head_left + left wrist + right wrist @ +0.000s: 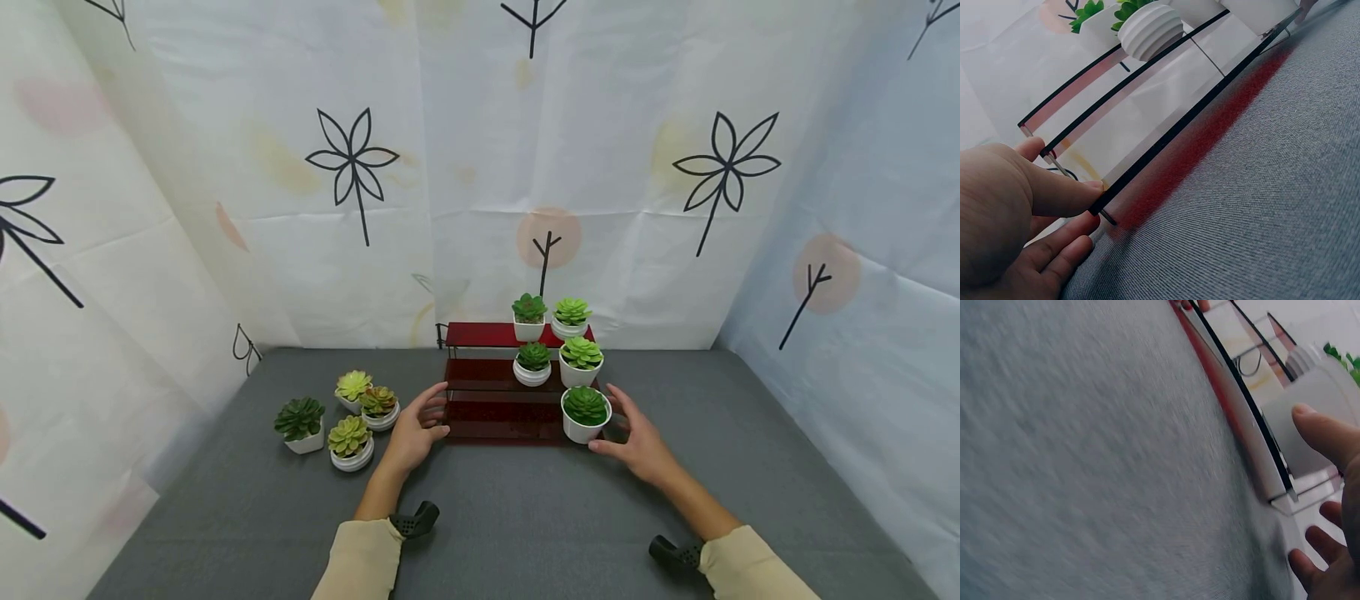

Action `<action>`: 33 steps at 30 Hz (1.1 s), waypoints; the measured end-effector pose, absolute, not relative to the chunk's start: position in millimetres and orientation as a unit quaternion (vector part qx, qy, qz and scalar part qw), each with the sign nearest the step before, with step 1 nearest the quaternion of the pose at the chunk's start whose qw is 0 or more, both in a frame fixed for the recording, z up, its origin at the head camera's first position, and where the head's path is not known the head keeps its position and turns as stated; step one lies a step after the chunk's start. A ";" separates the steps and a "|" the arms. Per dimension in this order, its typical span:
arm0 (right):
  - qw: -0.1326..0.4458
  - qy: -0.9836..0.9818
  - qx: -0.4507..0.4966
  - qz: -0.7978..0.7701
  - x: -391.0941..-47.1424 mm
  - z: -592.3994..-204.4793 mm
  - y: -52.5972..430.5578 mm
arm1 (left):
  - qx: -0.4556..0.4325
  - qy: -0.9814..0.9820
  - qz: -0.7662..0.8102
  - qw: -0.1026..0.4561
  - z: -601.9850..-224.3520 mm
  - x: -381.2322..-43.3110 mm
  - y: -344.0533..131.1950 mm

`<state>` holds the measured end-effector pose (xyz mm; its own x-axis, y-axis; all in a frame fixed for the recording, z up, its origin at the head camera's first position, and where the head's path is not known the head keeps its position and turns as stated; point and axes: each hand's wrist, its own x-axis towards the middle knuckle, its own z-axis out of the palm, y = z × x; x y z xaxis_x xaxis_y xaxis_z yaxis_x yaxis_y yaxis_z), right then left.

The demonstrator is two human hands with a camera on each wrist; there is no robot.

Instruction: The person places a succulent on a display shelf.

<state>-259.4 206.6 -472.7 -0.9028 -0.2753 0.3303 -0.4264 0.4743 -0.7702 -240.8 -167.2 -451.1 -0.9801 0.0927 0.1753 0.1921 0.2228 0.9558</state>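
A three-tier rack (495, 375) with dark red see-through shelves stands near the back wall. My left hand (414, 429) holds its left end; in the left wrist view the thumb (1072, 190) lies on the bottom tier's corner and the fingers go round the end frame. My right hand (637, 442) is at the right end, its fingers spread. In the right wrist view its thumb (1325, 431) overlaps a white pot (1300, 434). That potted succulent (585, 414) sits on the bottom tier's right. Two succulents (532, 365) stand on the middle tier, two (529, 317) on top.
Left of the rack several potted succulents (349, 442) stand grouped on the grey cloth-covered table (525, 517). A patterned white curtain (465, 167) hangs behind and at both sides. Each wrist wears a black camera band (416, 521).
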 end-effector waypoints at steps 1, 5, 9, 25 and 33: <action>0.075 -0.855 0.209 0.469 -261.0 -472.8 208.0 | -0.092 -0.780 -0.618 0.041 -451.1 -240.8 -167.2; 0.050 -0.857 0.222 0.462 -267.8 -473.3 212.4 | -0.094 -0.779 -0.619 0.041 -450.9 -240.7 -167.0; 0.032 -0.860 0.227 0.456 -273.3 -474.8 215.1 | -0.095 -0.779 -0.619 0.041 -450.3 -240.4 -166.5; 0.015 -0.852 0.261 0.454 -284.9 -482.0 222.0 | -0.092 -0.782 -0.615 0.041 -450.0 -240.1 -164.8; 0.009 -0.844 0.274 0.461 -287.1 -481.2 221.1 | -0.098 -0.779 -0.618 0.042 -449.9 -240.5 -166.6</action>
<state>-287.1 221.1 -481.2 -0.8499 -0.4538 0.2678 -0.4705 0.4249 -0.7733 -240.5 -166.6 -449.9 -0.9774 0.1001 0.1864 0.2043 0.2182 0.9543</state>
